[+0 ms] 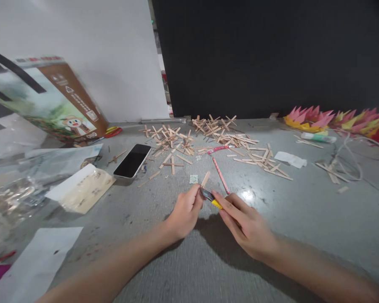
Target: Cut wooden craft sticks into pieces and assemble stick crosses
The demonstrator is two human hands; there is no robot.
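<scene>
My left hand [187,210] pinches a flat wooden craft stick [205,179], whose far end sticks up past the fingers. From the right, my right hand [248,225] grips a yellow and dark utility knife [215,202], its head angled against the stick close to my left fingertips. How deep the blade sits in the wood cannot be made out. Just beyond my left hand lies a small pale green square [193,179]. A thin red patterned strip [220,175] rests on the table past the knife.
Loose and crossed craft sticks [173,141] are heaped at the back. A phone [133,161], plastic packets [85,189] and a printed bag [72,101] stand or lie left. At right are a glue stick [318,138], a white cable [350,162] and pink-yellow paper crowns [309,120].
</scene>
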